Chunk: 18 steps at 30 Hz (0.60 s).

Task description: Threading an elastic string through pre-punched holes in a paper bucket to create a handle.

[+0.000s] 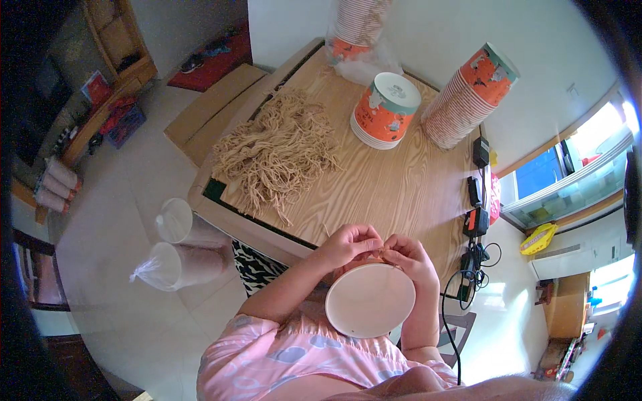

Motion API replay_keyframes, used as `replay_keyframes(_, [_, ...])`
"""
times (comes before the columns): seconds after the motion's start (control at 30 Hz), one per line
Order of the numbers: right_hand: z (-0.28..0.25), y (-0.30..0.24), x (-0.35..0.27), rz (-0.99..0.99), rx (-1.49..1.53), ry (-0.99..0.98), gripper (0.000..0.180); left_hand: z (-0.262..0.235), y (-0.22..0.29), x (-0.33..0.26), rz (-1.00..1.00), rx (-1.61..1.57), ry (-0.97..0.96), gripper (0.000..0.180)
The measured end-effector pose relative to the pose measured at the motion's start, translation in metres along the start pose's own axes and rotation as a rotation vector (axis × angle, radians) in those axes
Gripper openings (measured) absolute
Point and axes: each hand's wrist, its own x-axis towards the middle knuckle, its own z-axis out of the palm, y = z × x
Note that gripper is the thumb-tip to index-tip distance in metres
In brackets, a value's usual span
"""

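While the wooden counter (394,187) carries a big heap of tan string pieces (277,150) and several stacks of orange paper cups (471,97), the work happens at its near edge. One white paper bowl (370,299) sits there, mouth up, just below both hands. The left hand (348,244) and the right hand (409,257) meet at the far rim, fingers pinched closed on what looks like a short piece of string (378,251); it is too small to be sure. To do this well, I think the bowl should stay steady against the body, and the pinch must be kept close to the rim.
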Motion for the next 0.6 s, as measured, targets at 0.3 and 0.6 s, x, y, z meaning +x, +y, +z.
replay_keyframes(0.3, [-0.005,0.037,0.012,-0.117,0.477,-0.214,0.007,-0.010,-0.004,0.004,-0.221,-0.329,-0.261,0.019])
replay_keyframes(0.6, [-0.003,0.047,0.016,-0.166,0.536,-0.217,0.008,-0.014,-0.015,0.006,-0.205,-0.297,-0.260,0.021])
